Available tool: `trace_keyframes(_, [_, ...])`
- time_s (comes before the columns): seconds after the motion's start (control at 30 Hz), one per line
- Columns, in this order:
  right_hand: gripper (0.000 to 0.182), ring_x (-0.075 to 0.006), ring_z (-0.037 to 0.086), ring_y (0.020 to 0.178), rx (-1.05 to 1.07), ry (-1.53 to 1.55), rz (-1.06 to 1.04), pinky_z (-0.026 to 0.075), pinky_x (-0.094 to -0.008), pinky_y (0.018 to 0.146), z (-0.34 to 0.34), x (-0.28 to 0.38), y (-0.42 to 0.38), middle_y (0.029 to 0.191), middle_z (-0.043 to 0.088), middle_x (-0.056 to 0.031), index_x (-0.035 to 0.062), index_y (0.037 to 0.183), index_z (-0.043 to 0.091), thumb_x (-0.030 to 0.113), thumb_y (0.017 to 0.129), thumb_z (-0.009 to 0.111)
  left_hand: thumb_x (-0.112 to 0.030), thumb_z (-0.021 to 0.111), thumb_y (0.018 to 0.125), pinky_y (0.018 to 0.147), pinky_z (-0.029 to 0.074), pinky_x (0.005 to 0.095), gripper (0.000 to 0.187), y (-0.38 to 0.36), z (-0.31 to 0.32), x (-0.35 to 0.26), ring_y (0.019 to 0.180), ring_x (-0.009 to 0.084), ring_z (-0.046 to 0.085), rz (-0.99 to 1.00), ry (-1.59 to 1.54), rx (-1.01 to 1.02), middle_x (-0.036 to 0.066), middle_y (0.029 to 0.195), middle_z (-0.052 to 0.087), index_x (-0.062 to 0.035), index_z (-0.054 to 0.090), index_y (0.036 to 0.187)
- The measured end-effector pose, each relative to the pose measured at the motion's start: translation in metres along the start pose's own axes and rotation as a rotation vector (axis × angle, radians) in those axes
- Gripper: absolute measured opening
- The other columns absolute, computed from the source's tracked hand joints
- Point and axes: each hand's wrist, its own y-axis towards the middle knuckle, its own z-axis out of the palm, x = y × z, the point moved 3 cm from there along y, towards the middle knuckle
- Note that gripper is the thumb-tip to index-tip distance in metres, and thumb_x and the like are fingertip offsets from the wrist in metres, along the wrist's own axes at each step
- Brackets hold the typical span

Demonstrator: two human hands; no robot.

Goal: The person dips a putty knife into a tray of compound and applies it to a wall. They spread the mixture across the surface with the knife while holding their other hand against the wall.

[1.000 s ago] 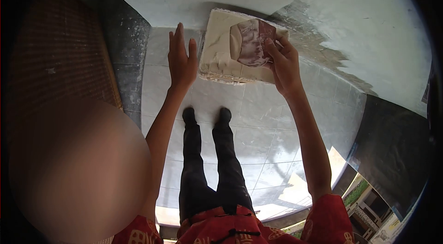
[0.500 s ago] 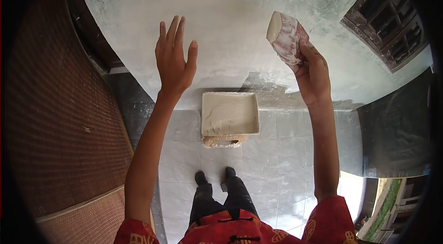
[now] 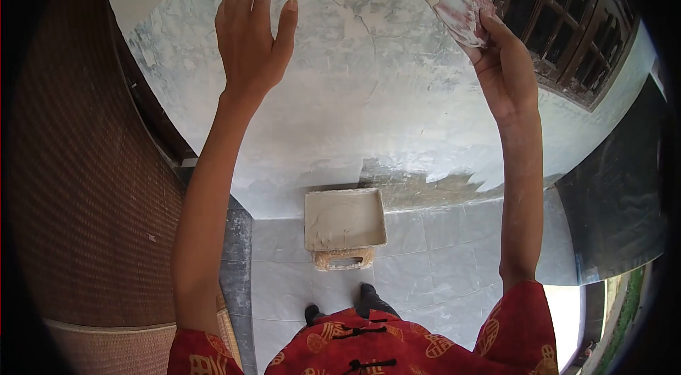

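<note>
My right hand (image 3: 507,66) is raised high and grips a flat scraper (image 3: 457,2) loaded with pale putty, its blade near the wall (image 3: 369,91) by the window. My left hand (image 3: 252,31) is lifted beside it, palm toward the wall with fingers spread, holding nothing. Whether the palm touches the plaster I cannot tell. Far below on the floor a square tray (image 3: 345,219) of cream putty stands against the foot of the wall.
The wall is patchy white and grey plaster with a crack. A dark wooden lattice window (image 3: 567,27) is at the upper right. A brown woven panel (image 3: 85,183) fills the left. Grey floor tiles (image 3: 433,261) lie below, with my feet behind the tray.
Both hands have risen from the tray on the floor up to the wall. The right hand lifted the putty-loaded scraper higher toward the window; the view tilted upward.
</note>
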Motion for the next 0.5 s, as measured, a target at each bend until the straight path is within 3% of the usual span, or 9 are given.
trace_keyframes(0.07, [0.025, -0.019, 0.067, 0.099, 0.018, -0.017, -0.042, 0.06, -0.0292, 0.085, -0.012, 0.016, 0.013, 0.109, 0.066, -0.0154, -0.0106, 0.115, 0.056, 0.009, 0.101, 0.051, -0.036, 0.044, 0.102, 0.113, 0.024, 0.0559, 0.052, 0.019, 0.005, -0.011, 0.146, 0.038, 0.026, 0.039, 0.025, 0.021, 0.01, 0.154, 0.039, -0.0138, 0.04, 0.149])
trace_keyframes(0.1, [0.025, -0.019, 0.067, 0.099, 0.021, -0.012, -0.042, 0.06, -0.0292, 0.085, -0.018, 0.022, 0.019, 0.109, 0.066, -0.0154, -0.0106, 0.115, 0.056, 0.009, 0.101, 0.051, -0.043, 0.036, 0.104, 0.116, 0.02, 0.0544, 0.059, 0.028, 0.002, -0.024, 0.148, 0.0361, 0.021, -0.141, 0.093, 0.172, 0.015, 0.155, 0.035, -0.0043, 0.038, 0.148])
trace_keyframes(0.33, [0.025, -0.0206, 0.066, 0.103, 0.003, -0.02, -0.032, 0.06, -0.0303, 0.089, -0.067, 0.031, 0.069, 0.111, 0.064, -0.0183, -0.0122, 0.115, 0.054, 0.008, 0.101, 0.05, -0.043, 0.035, 0.105, 0.116, 0.02, 0.053, 0.059, 0.046, 0.025, -0.043, 0.148, 0.0364, 0.021, -0.059, 0.135, 0.119, 0.016, 0.154, 0.035, -0.0054, 0.036, 0.149])
trace_keyframes(0.5, [0.025, -0.0214, 0.065, 0.106, 0.025, -0.021, -0.063, 0.057, -0.0338, 0.096, -0.061, 0.028, 0.081, 0.113, 0.063, -0.0176, -0.0116, 0.115, 0.055, 0.008, 0.101, 0.05, -0.043, 0.036, 0.104, 0.116, 0.021, 0.0527, 0.058, 0.05, 0.046, -0.037, 0.147, 0.0366, 0.021, -0.055, 0.131, 0.113, 0.016, 0.154, 0.036, -0.0054, 0.036, 0.149])
